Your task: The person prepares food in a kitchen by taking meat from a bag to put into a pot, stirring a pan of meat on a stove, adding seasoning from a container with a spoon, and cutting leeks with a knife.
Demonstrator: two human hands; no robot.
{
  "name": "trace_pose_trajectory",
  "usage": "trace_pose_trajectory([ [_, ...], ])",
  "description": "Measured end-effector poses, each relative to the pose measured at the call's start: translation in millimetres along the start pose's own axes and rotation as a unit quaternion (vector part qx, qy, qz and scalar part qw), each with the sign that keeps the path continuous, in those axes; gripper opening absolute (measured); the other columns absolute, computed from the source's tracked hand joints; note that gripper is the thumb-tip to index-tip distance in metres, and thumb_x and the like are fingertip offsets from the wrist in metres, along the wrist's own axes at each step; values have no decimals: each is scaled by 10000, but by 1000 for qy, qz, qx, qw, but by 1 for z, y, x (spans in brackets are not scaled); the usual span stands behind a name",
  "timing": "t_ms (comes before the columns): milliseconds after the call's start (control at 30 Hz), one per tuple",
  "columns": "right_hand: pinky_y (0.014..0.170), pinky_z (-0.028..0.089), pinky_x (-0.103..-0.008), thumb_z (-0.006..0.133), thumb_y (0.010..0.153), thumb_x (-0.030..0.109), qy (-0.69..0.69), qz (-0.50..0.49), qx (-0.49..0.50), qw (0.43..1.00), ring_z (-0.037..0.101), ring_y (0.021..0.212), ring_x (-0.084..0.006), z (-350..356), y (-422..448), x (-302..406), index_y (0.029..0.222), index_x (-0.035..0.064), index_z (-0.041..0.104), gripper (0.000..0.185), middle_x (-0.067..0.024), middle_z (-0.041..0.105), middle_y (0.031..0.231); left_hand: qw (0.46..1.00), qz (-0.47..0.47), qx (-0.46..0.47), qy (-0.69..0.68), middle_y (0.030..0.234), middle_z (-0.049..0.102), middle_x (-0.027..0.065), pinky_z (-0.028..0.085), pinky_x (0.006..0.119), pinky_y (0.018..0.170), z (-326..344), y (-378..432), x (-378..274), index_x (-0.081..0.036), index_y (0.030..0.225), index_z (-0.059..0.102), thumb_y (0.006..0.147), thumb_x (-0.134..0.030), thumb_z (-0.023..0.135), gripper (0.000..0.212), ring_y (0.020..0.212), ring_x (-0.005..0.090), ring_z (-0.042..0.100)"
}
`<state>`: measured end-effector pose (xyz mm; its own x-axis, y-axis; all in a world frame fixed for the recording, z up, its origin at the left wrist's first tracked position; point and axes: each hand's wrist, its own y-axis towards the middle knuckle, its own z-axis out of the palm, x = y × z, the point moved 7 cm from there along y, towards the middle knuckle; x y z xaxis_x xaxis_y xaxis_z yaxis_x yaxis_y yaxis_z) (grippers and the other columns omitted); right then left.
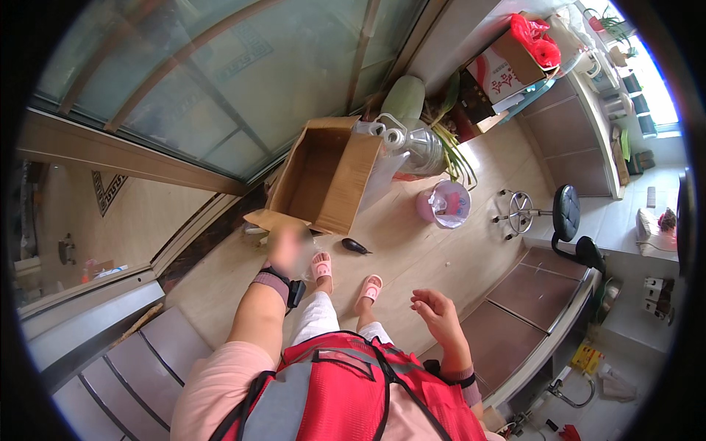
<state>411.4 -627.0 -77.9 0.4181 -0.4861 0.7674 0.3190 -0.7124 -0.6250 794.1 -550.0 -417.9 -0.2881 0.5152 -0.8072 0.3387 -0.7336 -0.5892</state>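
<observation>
My left hand (289, 249) reaches forward beside the near flap of an open cardboard box (346, 184) on the floor. A blur covers this hand, so its fingers and any grip on the flap cannot be made out. The inside of the box shows bare brown cardboard. My right hand (437, 311) hangs over the floor at my right side, its fingers loosely bent and nothing in it. A dark eggplant (356, 246) lies on the tiles between the box and my feet in pink slippers (321, 265).
Right of the box stand a large clear plastic jug (422, 149), green onions (456, 157) and a lined purple bin (445, 204). A pale green winter melon (404, 98) leans behind. Further right are a wheeled black stool (565, 212) and kitchen cabinets (507, 342). Glass sliding doors (248, 71) border the left.
</observation>
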Motion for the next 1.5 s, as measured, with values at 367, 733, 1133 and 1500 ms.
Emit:
trace_pose_trajectory([
  [367, 821, 510, -273, 578, 921, 28, 11, -48, 35, 998, 630, 916, -158, 31, 22, 31, 1151, -87, 569, 257, -126, 661, 1012, 817, -36, 19, -575, 1459, 361, 250, 171, 680, 1112, -32, -73, -253, -24, 650, 523, 897, -194, 492, 301, 1400, 412, 250],
  [733, 815, 507, -270, 587, 922, 45, 37, -50, 19, 998, 627, 900, -150, 19, 12, 19, 1162, -84, 569, 273, -127, 664, 1025, 904, 47, 192, -379, 1501, 355, 164, 174, 591, 1114, -30, -107, -294, -62, 724, 582, 868, -276, 530, 263, 1391, 380, 304],
  [1133, 838, 499, -259, 589, 910, 30, 51, -14, 0, 999, 626, 927, -139, 17, 8, -6, 1127, -75, 587, 241, -99, 666, 1013, 842, 80, 193, -497, 1468, 394, 184, 78, 779, 1028, -10, -29, -326, -128, 663, 479, 874, -283, 510, 264, 1403, 392, 278],
  [1500, 801, 498, -255, 617, 899, 48, -14, -4, 13, 1000, 624, 904, -135, 16, 29, -16, 1128, -72, 590, 260, -107, 671, 984, 897, -18, -145, -418, 1550, 223, 108, -19, 760, 1025, -50, 72, -229, -114, 943, 534, 839, -723, 434, 627, 1456, 284, 117],
])
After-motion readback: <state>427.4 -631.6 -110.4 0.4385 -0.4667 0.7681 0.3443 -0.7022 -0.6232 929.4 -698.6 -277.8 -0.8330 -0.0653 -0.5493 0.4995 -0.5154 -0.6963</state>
